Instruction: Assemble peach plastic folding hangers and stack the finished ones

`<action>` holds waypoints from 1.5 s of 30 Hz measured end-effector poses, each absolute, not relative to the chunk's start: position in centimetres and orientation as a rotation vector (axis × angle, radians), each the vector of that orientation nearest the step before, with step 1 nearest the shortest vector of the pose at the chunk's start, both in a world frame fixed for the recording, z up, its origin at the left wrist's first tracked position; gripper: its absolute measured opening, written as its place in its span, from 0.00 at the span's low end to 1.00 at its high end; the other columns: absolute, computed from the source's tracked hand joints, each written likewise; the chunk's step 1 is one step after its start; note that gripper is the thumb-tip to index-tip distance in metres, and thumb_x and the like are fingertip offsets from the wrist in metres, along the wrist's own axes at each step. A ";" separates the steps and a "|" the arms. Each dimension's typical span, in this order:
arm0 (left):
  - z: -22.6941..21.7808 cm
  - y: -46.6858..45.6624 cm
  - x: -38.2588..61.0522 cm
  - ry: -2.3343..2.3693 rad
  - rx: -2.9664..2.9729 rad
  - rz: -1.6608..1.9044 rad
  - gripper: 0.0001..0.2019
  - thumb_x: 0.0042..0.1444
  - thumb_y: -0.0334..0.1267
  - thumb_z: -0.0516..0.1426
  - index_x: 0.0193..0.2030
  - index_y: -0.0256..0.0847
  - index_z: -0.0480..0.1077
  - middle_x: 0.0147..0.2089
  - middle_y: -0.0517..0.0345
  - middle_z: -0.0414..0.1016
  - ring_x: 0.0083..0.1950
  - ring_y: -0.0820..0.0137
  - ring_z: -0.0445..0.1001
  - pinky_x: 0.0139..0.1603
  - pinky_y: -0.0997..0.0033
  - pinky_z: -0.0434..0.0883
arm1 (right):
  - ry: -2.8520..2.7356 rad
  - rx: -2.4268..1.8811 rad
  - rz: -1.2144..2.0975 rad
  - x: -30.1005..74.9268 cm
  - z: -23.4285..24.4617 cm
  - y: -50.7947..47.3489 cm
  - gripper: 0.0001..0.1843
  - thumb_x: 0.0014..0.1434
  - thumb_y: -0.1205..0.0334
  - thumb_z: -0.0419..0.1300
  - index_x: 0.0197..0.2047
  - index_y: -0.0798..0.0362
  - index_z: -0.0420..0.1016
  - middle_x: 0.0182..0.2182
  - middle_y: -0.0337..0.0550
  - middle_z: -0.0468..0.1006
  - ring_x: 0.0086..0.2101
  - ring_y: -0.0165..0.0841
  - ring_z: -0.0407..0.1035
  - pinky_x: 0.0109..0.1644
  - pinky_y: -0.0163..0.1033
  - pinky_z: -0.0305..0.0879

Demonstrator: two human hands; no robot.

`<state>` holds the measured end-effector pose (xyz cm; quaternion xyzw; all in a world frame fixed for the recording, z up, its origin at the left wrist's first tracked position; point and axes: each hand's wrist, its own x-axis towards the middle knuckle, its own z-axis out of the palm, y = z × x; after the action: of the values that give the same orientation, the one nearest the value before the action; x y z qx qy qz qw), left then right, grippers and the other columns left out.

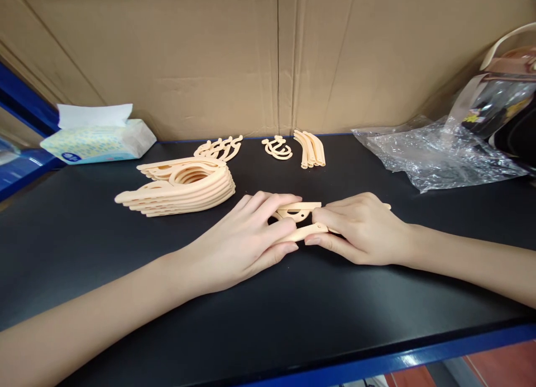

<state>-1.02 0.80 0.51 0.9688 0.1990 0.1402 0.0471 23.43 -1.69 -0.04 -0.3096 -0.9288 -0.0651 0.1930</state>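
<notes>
Between my hands, low over the black table, is a cream plastic folding hanger [310,230], mostly covered by fingers. My left hand [251,230] grips its left part, with thumb and fingers closed round it. My right hand [360,228] pinches the right part near a small hole, and a cream tip sticks out beyond its knuckles. Left of my hands lies a stack of folded cream hangers [184,187]. Behind it are several loose hooks [220,148]. Farther right are a few more hooks [277,148] and a row of curved hanger arms [310,149].
A tissue pack [100,141] stands at the back left. Crumpled clear plastic bags [439,152] and a transparent bag with a handle [498,96] occupy the right back. Cardboard [188,57] walls off the rear of the black table [268,331], whose front edge is blue.
</notes>
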 end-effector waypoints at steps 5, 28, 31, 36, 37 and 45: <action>0.3 0.8 -1.1 0.612 2.966 0.413 0.15 0.71 0.43 0.45 0.49 0.41 0.71 0.66 0.47 0.62 0.58 0.58 0.63 0.55 0.54 0.65 | -2.594 -0.872 -0.153 23.5 -0.1 -1.6 0.16 0.71 0.55 0.48 0.36 0.54 0.69 0.22 0.36 0.74 0.21 0.28 0.65 0.25 0.37 0.48; 0.8 0.9 -1.0 0.919 2.574 0.465 0.10 0.69 0.42 0.47 0.47 0.45 0.66 0.63 0.54 0.61 0.61 0.61 0.62 0.59 0.56 0.62 | -2.541 -0.660 -0.288 23.3 0.0 -0.9 0.09 0.60 0.63 0.56 0.28 0.54 0.69 0.21 0.37 0.66 0.24 0.30 0.55 0.29 0.38 0.51; 0.8 1.0 -1.0 0.959 2.489 0.504 0.10 0.69 0.45 0.46 0.46 0.46 0.66 0.62 0.55 0.60 0.61 0.62 0.63 0.56 0.62 0.66 | -2.531 -0.638 -0.339 23.3 0.1 -0.8 0.06 0.57 0.70 0.54 0.30 0.55 0.71 0.29 0.44 0.74 0.30 0.33 0.61 0.33 0.40 0.55; 0.4 1.2 -1.1 0.944 2.529 0.548 0.10 0.70 0.42 0.47 0.51 0.47 0.65 0.63 0.57 0.58 0.60 0.66 0.65 0.59 0.65 0.65 | -2.436 -0.738 -0.442 23.6 0.0 -0.5 0.08 0.60 0.74 0.55 0.39 0.55 0.73 0.42 0.49 0.77 0.40 0.37 0.66 0.44 0.44 0.60; 0.4 1.3 -1.1 0.939 2.537 0.552 0.10 0.70 0.41 0.47 0.52 0.47 0.65 0.63 0.57 0.58 0.60 0.66 0.65 0.61 0.65 0.64 | -2.416 -0.765 -0.480 23.6 -0.1 -0.5 0.08 0.60 0.73 0.55 0.40 0.55 0.74 0.44 0.50 0.77 0.41 0.38 0.66 0.45 0.44 0.60; 0.3 1.4 -1.2 0.946 2.623 0.541 0.12 0.71 0.39 0.45 0.51 0.48 0.67 0.65 0.57 0.57 0.63 0.66 0.63 0.63 0.64 0.62 | -2.335 -0.942 -0.764 23.6 -0.1 -0.6 0.06 0.62 0.66 0.58 0.41 0.56 0.75 0.33 0.46 0.74 0.32 0.37 0.64 0.34 0.41 0.56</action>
<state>-1.19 1.43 0.26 0.9131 0.3291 0.1884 0.1499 23.58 -0.61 -0.12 -0.3464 -0.8588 -0.2809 0.2523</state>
